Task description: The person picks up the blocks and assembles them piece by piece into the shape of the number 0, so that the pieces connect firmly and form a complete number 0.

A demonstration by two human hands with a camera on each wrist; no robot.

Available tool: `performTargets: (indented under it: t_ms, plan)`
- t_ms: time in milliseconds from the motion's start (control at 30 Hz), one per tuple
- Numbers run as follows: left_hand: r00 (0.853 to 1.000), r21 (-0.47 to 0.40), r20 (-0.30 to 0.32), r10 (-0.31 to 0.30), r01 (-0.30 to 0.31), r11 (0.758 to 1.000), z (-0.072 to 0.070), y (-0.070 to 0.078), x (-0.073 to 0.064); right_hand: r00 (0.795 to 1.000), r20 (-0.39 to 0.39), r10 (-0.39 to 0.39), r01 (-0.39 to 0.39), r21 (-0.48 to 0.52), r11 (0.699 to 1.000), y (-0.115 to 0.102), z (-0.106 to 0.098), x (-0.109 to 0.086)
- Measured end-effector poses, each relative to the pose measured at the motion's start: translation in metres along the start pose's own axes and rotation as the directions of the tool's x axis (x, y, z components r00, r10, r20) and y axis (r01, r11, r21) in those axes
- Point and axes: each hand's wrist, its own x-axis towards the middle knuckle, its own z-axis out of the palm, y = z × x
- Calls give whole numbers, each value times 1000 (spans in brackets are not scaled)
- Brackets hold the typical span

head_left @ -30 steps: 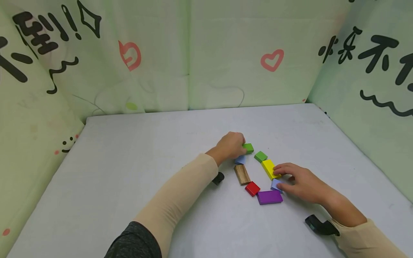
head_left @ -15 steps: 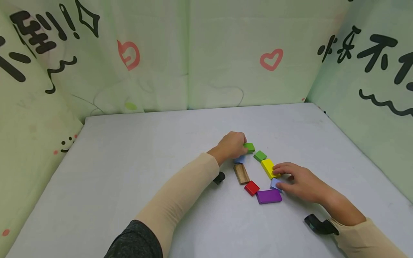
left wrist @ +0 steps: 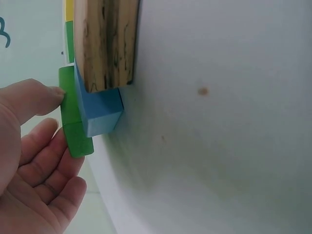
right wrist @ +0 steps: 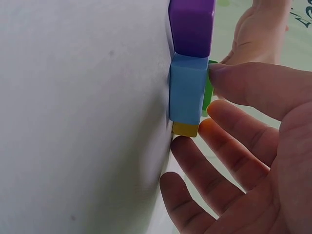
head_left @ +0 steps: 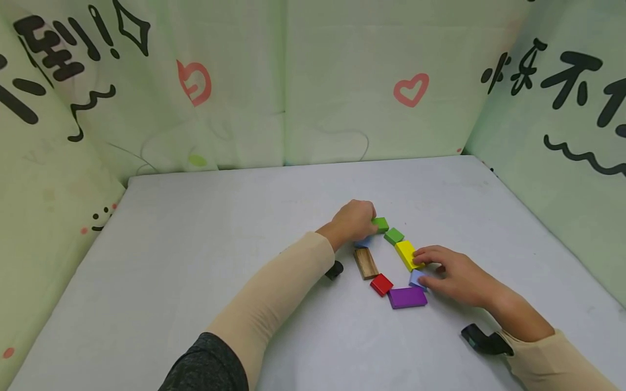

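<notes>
In the head view, wooden blocks form a ring on the white table. My left hand [head_left: 354, 219] pinches a green block [head_left: 381, 225] at the ring's far end between thumb and fingers; the left wrist view shows this green block [left wrist: 73, 112] beside a blue block [left wrist: 103, 109]. Close to its right lies a second green block [head_left: 393, 235]. On the right side, my right hand [head_left: 459, 277] rests with relaxed fingers at a yellow block [head_left: 407, 255]. Its thumb touches the light blue block [right wrist: 187, 87] below that one.
A wood-grain block [head_left: 365, 264], a red block [head_left: 381, 284] and a purple block [head_left: 408, 298] make up the ring's left and near sides. The white table [head_left: 195, 260] extends around them. Printed cloth walls [head_left: 337, 81] enclose its back and sides.
My left hand has slid the green block slightly right, nearer the second green block. My right hand has stayed in place at the yellow and light blue blocks.
</notes>
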Motion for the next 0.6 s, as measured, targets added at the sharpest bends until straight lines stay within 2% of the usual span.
performTargets:
  t_ms: [233, 600]
  plan:
    - [1000, -8, 18, -23, 23, 1000, 2, 3, -1, 1000, -4, -5, 5, -2, 1000, 0, 0, -1]
    - [999, -17, 22, -25, 25, 1000, 2, 4, -2, 1000, -6, -5, 5, -3, 1000, 1, 0, -1]
